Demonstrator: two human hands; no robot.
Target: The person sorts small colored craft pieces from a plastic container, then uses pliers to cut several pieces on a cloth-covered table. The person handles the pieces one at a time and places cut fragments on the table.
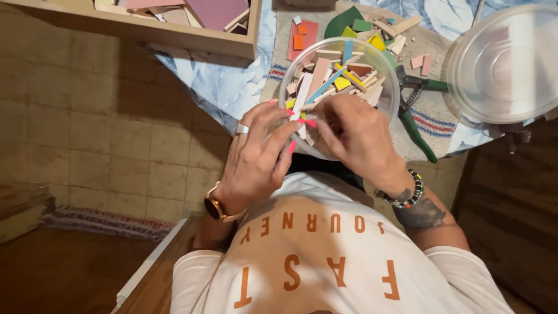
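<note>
A clear plastic bowl (388, 75) full of coloured tile pieces and strips rests at the table's near edge, in front of my chest. My left hand (256, 160), with a ring and a wristwatch, reaches to the bowl's near rim, and its fingertips pinch a long white strip (303, 96) that sticks up out of the pile. My right hand (356, 136), with a bead bracelet at the wrist, curls over the near side of the bowl with its fingers among the pieces. What those fingers hold is hidden. The two hands almost touch.
Green-handled nippers (417, 119) lie right of the bowl on a woven mat (433, 110). A larger clear plastic container (505, 64) stands at the far right. Loose coloured pieces (303, 36) lie behind the bowl. A wooden tray (174, 35) of tiles sits at the top left, over a tiled floor.
</note>
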